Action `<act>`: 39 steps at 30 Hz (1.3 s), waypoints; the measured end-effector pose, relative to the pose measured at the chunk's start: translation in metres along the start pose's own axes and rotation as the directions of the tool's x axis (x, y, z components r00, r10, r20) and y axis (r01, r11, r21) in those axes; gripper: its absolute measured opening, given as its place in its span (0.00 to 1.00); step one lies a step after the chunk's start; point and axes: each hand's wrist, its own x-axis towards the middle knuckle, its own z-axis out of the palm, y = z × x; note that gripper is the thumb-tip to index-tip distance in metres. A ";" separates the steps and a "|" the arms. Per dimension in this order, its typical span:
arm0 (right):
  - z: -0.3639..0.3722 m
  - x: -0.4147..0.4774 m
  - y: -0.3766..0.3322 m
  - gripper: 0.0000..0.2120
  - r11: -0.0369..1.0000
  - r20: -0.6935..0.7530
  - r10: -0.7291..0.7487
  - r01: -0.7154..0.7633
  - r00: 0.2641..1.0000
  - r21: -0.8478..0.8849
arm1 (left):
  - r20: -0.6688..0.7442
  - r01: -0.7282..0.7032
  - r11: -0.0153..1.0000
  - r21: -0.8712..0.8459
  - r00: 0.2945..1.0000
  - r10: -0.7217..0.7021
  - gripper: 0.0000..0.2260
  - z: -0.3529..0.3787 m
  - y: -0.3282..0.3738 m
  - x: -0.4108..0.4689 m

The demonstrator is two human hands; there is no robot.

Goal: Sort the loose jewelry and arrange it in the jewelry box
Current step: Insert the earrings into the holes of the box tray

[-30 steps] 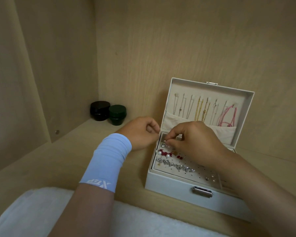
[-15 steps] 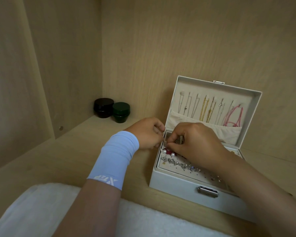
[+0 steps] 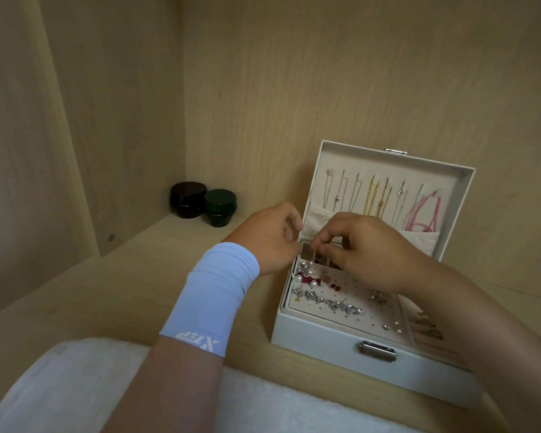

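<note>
A white jewelry box (image 3: 331, 351) stands open on a wooden shelf, its lid upright with several chains and a pink cord (image 3: 425, 214) hanging inside. The perforated tray (image 3: 359, 295) carries pearl earrings (image 3: 299, 278), red pieces and a silver crystal strand (image 3: 328, 303). My right hand (image 3: 366, 251) hovers over the tray's far left corner, thumb and forefinger pinching a small earring (image 3: 315, 256). My left hand (image 3: 269, 242), with a light blue wristband, rests curled against the box's left rim; whether it holds anything is hidden.
Two small round jars, one black (image 3: 188, 200) and one dark green (image 3: 220, 207), sit in the shelf's back left corner. A white fluffy cloth (image 3: 75, 385) lies along the front edge. Wooden walls close in at the left and back.
My right hand has lifted slightly from the tray's earring holes toward the far corner, still pinching a small piece. The left hand stays at the box's rim.
</note>
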 end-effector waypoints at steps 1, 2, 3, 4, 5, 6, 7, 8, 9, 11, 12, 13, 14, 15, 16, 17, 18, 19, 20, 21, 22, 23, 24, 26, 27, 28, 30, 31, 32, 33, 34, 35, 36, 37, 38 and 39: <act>-0.001 0.002 0.001 0.06 1.000 0.015 0.010 -0.009 1.000 -0.015 | 0.015 -0.011 1.000 0.009 1.000 0.011 0.07 -0.001 0.001 -0.001; -0.001 0.004 0.001 0.06 0.999 0.046 0.018 -0.016 0.999 -0.032 | 0.041 -0.016 0.999 0.029 0.999 0.015 0.06 -0.002 0.004 -0.002; -0.001 0.005 0.001 0.07 0.999 0.082 0.024 -0.020 0.996 -0.046 | 0.072 -0.016 0.998 0.056 0.997 0.012 0.06 -0.001 0.005 -0.003; -0.001 0.006 -0.001 0.07 0.998 0.112 0.027 -0.021 0.993 -0.051 | 0.098 -0.016 0.996 0.083 0.995 0.008 0.05 -0.001 0.006 -0.004; 0.001 0.006 -0.002 0.07 0.999 0.134 0.031 -0.024 0.990 -0.049 | 0.118 -0.020 0.994 0.107 0.993 0.008 0.05 0.000 0.007 -0.004; 0.001 0.006 -0.002 0.07 0.999 0.148 0.032 -0.026 0.988 -0.041 | 0.131 -0.026 0.992 0.124 0.991 0.010 0.05 0.001 0.008 -0.004; 0.002 0.006 -0.002 0.07 0.999 0.156 0.030 -0.025 0.987 -0.034 | 0.135 -0.031 0.991 0.133 0.991 0.013 0.05 0.001 0.008 -0.004; 0.002 0.007 -0.002 0.07 1.000 0.156 0.024 -0.020 0.987 -0.024 | 0.136 -0.037 0.990 0.139 0.991 0.019 0.05 0.001 0.008 -0.004; 0.000 0.007 -0.001 0.08 1.000 0.150 0.016 -0.015 0.989 -0.003 | 0.135 -0.043 0.989 0.143 0.991 0.023 0.05 0.002 0.008 -0.004; -0.007 0.004 0.002 0.08 0.996 0.118 0.020 -0.030 0.993 0.078 | 0.139 -0.041 0.989 0.141 0.990 0.021 0.06 0.002 0.009 -0.004; -0.013 0.001 0.005 0.07 0.993 0.092 0.035 -0.045 0.995 0.109 | 0.136 -0.037 0.990 0.136 0.991 0.019 0.05 0.002 0.009 -0.004; -0.020 -0.004 0.008 0.07 0.991 0.067 0.052 -0.059 0.996 0.116 | 0.125 -0.035 0.992 0.125 0.992 0.019 0.05 0.002 0.009 -0.004; -0.028 -0.008 0.011 0.06 0.992 0.056 0.064 -0.070 0.996 0.106 | 0.101 -0.037 0.993 0.109 0.995 0.026 0.06 0.001 0.009 -0.004; -0.036 -0.015 0.014 0.06 0.992 0.065 0.080 -0.086 0.995 0.097 | 0.075 -0.045 0.995 0.093 0.996 0.039 0.06 0.001 0.009 -0.004; -0.043 -0.022 0.018 0.06 0.990 0.095 0.095 -0.104 0.991 0.093 | 0.050 -0.058 0.995 0.078 0.997 0.055 0.06 0.002 0.011 -0.004; -0.049 -0.029 0.021 0.06 0.988 0.139 0.108 -0.122 0.984 0.094 | 0.030 -0.075 0.995 0.066 0.997 0.073 0.05 0.003 0.013 -0.004; -0.053 -0.036 0.024 0.06 0.986 0.184 0.117 -0.137 0.976 0.096 | 0.019 -0.098 0.993 0.058 0.995 0.097 0.05 0.005 0.017 -0.004; -0.057 -0.042 0.027 0.06 0.984 0.221 0.126 -0.150 0.967 0.097 | 0.015 -0.125 0.990 0.059 0.992 0.125 0.06 0.009 0.021 -0.004; -0.058 -0.047 0.029 0.06 0.982 0.247 0.132 -0.160 0.960 0.095 | 0.021 -0.152 0.986 0.069 0.988 0.151 0.05 0.013 0.025 -0.005; -0.058 -0.050 0.030 0.06 0.982 0.263 0.138 -0.167 0.955 0.092 | 0.035 -0.176 0.981 0.087 0.984 0.174 0.05 0.017 0.029 -0.005; -0.057 -0.052 0.032 0.07 0.982 0.271 0.142 -0.170 0.952 0.082 | 0.052 -0.196 0.975 0.104 0.980 0.191 0.05 0.022 0.033 -0.006; -0.055 -0.053 0.033 0.08 0.984 0.276 0.144 -0.168 0.950 0.063 | 0.069 -0.208 0.971 0.118 0.977 0.201 0.05 0.027 0.036 -0.006; -0.052 -0.053 0.033 0.09 0.986 0.281 0.144 -0.160 0.949 0.038 | 0.084 -0.218 0.967 0.130 0.974 0.208 0.05 0.031 0.038 -0.006; -0.047 -0.053 0.034 0.11 0.989 0.296 0.141 -0.145 0.945 -0.009 | 0.108 -0.240 0.959 0.154 0.968 0.225 0.05 0.039 0.040 -0.007; -0.045 -0.052 0.034 0.12 0.990 0.300 0.143 -0.141 0.943 -0.030 | 0.116 -0.248 0.955 0.160 0.966 0.231 0.04 0.041 0.041 -0.006; -0.043 -0.051 0.034 0.12 0.989 0.297 0.148 -0.138 0.944 -0.053 | 0.122 -0.255 0.954 0.161 0.964 0.237 0.04 0.043 0.040 -0.006; -0.042 -0.050 0.033 0.10 0.987 0.282 0.154 -0.133 0.947 -0.092 | 0.126 -0.261 0.952 0.160 0.962 0.242 0.04 0.044 0.040 -0.006; -0.042 -0.050 0.033 0.09 0.986 0.282 0.156 -0.134 0.947 -0.095 | 0.126 -0.260 0.953 0.156 0.962 0.241 0.04 0.045 0.040 -0.007; -0.043 -0.050 0.033 0.08 0.987 0.285 0.158 -0.139 0.946 -0.085 | 0.122 -0.256 0.955 0.147 0.963 0.240 0.04 0.045 0.039 -0.007; -0.044 -0.051 0.034 0.08 0.988 0.283 0.156 -0.144 0.946 -0.062 | 0.114 -0.248 0.959 0.134 0.966 0.234 0.05 0.046 0.039 -0.007; -0.045 -0.051 0.034 0.07 0.989 0.272 0.149 -0.147 0.951 -0.025 | 0.103 -0.236 0.966 0.109 0.969 0.225 0.05 0.046 0.039 -0.007; -0.046 -0.051 0.035 0.06 0.988 0.245 0.140 -0.151 0.959 0.026 | 0.091 -0.223 0.972 0.067 0.972 0.217 0.06 0.046 0.039 -0.007; -0.047 -0.050 0.036 0.06 0.984 0.196 0.134 -0.154 0.971 0.093 | 0.078 -0.215 0.977 0.005 0.974 0.214 0.06 0.046 0.040 -0.007; -0.048 -0.049 0.036 0.06 0.973 0.132 0.137 -0.159 0.982 0.170 | 0.065 -0.208 0.976 -0.069 0.975 0.212 0.07 0.046 0.041 -0.007; -0.049 -0.049 0.035 0.05 0.950 0.071 0.153 -0.167 0.986 0.265 | 0.052 -0.201 0.969 -0.145 0.976 0.211 0.08 0.046 0.043 -0.007; -0.050 -0.049 0.033 0.05 0.909 0.029 0.181 -0.179 0.983 0.376 | 0.034 -0.200 0.958 -0.206 0.977 0.211 0.09 0.045 0.045 -0.007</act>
